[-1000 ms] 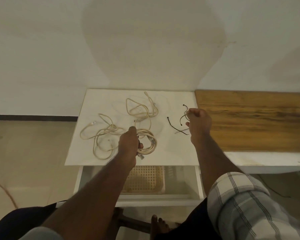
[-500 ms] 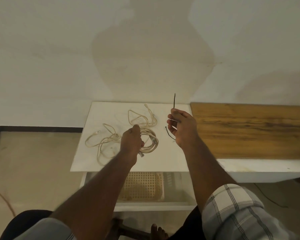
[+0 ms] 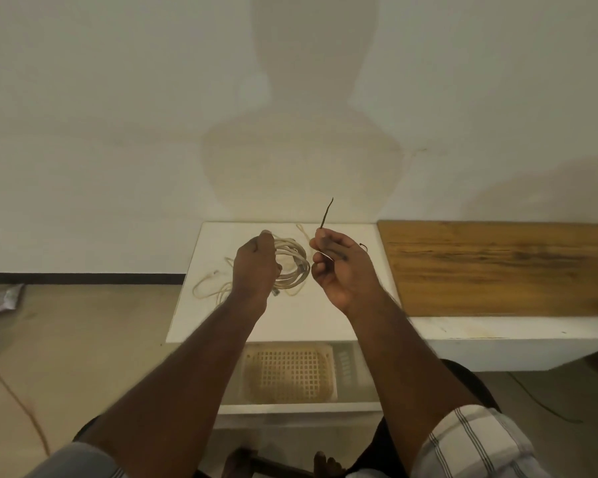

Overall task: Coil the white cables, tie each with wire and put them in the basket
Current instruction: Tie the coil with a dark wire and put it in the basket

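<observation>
Above the white table point(image 3: 325, 315): one coiled cable point(image 3: 290, 267) gripped by left hand point(image 3: 256, 270), wire point(image 3: 326, 213) pinched in right hand point(image 3: 342, 270), loose cable point(image 3: 211, 288) at nine o'clock, basket point(image 3: 290, 372) holding nothing yet.

Pale wall point(image 3: 118, 115) across the upper half of the frame, bearing a broad soft shadow point(image 3: 308, 115) at top centre. White worktop point(image 3: 194, 305) at centre, butted against that wall. Bare wooden board point(image 3: 497, 267) at right, laid on a white bench point(image 3: 497, 346). Beige tiled floor point(image 3: 83, 339) at lower left, edged by a dark skirting strip point(image 3: 80, 278). Crumpled silvery packet point(image 3: 4, 298) at far left. Dim, warm light throughout.
</observation>
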